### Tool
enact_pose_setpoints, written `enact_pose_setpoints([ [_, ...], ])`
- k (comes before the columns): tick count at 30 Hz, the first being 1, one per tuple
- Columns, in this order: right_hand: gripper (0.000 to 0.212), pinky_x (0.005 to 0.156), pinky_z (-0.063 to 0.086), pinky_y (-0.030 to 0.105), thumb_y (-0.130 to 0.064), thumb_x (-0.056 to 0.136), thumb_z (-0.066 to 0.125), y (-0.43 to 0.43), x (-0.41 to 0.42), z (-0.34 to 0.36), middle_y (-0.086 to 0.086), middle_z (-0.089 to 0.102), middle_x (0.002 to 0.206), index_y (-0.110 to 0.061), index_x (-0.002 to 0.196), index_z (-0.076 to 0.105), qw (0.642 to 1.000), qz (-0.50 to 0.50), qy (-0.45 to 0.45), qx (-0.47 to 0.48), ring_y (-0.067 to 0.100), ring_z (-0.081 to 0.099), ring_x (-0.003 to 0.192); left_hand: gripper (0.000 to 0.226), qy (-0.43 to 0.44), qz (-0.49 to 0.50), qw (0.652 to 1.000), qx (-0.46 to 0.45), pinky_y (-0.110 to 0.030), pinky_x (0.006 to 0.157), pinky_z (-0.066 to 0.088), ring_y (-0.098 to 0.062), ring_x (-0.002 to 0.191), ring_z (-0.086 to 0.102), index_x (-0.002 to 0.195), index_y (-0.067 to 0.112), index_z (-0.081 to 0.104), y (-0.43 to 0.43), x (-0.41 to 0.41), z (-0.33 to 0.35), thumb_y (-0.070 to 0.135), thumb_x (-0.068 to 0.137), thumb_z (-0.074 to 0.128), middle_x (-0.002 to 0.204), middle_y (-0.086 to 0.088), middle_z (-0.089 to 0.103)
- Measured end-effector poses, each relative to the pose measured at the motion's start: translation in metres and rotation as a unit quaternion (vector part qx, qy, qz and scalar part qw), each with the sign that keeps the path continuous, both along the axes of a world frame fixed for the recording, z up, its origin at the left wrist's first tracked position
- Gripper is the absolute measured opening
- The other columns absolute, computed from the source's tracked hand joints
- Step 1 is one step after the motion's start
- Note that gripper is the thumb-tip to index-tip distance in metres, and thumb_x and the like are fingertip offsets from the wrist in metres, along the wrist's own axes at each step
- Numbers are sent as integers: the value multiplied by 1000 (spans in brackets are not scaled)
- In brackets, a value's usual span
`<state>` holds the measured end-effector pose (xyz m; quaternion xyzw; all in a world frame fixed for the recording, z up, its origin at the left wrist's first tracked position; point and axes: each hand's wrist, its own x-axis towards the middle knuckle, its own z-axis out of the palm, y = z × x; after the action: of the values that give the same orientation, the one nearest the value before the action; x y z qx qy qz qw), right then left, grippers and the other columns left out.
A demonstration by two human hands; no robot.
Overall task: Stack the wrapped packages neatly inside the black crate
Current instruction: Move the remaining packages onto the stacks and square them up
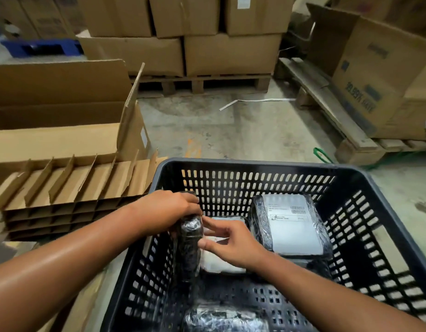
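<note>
Left hand (169, 209) is gripping the upright pack (188, 245) by its top, right hand (227, 245) open, steadying its side; film looks slick, pack firm.

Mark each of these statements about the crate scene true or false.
1. The left hand grips an upright wrapped package. True.
2. The black crate is red. False: it is black.
3. A labelled package lies flat in the crate. True.
4. The right hand rests on the floor. False: it is inside the crate by the upright package.
5. Cardboard dividers lie left of the crate. True.
</note>
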<state>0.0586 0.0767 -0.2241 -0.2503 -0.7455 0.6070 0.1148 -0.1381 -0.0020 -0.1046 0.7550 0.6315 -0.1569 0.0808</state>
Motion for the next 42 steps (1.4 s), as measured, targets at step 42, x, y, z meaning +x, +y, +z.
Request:
enact_pose_setpoints([
  [42,57,76,66,53,-36,104,49,113,63,115,34,53,147,-11,155,42,924,73,-23,-376,42,76,94,67,-117,-124,881,441,-40,64,43,-34,81,62,142,14,46,-18,70,15,16,79,69,107,-20,70],
])
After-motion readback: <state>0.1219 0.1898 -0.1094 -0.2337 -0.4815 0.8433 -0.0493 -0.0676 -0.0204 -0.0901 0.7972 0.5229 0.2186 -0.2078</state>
